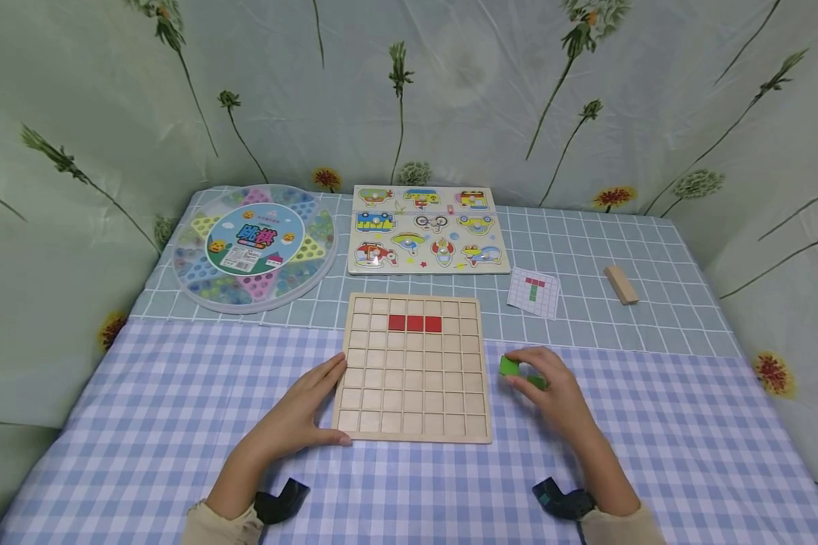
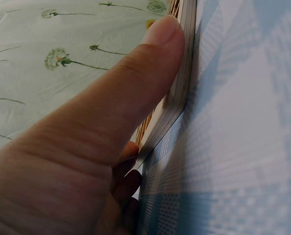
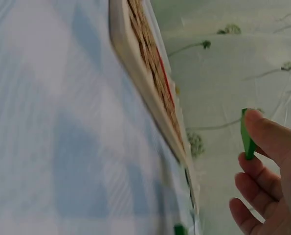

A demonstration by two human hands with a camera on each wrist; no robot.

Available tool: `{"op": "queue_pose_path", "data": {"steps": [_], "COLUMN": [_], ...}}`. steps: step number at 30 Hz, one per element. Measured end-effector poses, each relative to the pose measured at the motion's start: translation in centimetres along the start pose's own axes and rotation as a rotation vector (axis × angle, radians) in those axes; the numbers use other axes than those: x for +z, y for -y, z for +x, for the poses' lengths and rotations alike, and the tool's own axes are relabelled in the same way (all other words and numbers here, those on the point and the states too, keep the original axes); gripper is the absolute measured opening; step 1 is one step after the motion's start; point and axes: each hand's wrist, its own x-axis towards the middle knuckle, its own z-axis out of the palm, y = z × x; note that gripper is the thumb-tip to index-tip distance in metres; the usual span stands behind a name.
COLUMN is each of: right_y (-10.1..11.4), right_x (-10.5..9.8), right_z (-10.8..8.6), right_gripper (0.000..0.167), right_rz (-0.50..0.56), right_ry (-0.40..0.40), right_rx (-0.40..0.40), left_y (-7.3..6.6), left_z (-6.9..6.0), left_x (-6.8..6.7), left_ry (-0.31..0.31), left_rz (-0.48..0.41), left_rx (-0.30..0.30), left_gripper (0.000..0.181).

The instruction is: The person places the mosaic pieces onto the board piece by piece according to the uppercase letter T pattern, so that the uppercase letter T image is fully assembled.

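Note:
A square wooden grid board [image 1: 419, 435] lies flat on the checked cloth. Three red square tiles [image 1: 415, 324] sit side by side in its second row. My left hand [image 1: 298, 415] rests against the board's left side, fingers along the edge and thumb by the lower left corner; the left wrist view shows the thumb [image 2: 135, 78] against the wooden edge. Right of the board, my right hand [image 1: 557, 390] pinches a green square tile [image 3: 247, 134] between thumb and finger, raised above the cloth. Another green tile [image 1: 537, 382] shows on the cloth beneath that hand, partly covered.
A small card [image 1: 534, 293] printed with a red and green T pattern lies beyond the right hand. Farther right is a wooden block [image 1: 621, 285]. Behind the board are a vehicle peg puzzle [image 1: 428, 263] and a round Chinese checkers box [image 1: 255, 237].

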Motion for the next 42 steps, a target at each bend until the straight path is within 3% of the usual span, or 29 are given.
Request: {"op": "queue_pose_path", "data": {"steps": [5, 16, 24, 34, 42], "right_y": [1.6, 3.9, 5.7, 3.3, 3.0], "right_x": [0.5, 4.2, 6.4, 9.7, 10.3], "right_z": [1.3, 5.5, 7.4, 7.3, 7.3], "right_gripper": [0.04, 0.038, 0.032, 0.025, 0.022], "right_rz": [0.077, 0.157, 0.234, 0.188, 0.127], "right_ry": [-0.045, -0.064, -0.024, 0.145, 0.171], "right_rx": [-0.105, -0.217, -0.102, 0.092, 0.07], "left_y": [-0.1, 0.0, 0.1, 0.1, 0.1], "left_z": [0.0, 0.0, 0.0, 0.0, 0.0], "left_x": [0.0, 0.0, 0.1, 0.1, 0.1], "left_ry": [0.004, 0.003, 0.003, 0.004, 0.001], "left_rz": [-0.008, -0.003, -0.009, -0.003, -0.002], "left_rx": [-0.002, -0.003, 0.002, 0.002, 0.002], "left_gripper": [0.113, 0.114, 0.113, 0.113, 0.113]}}
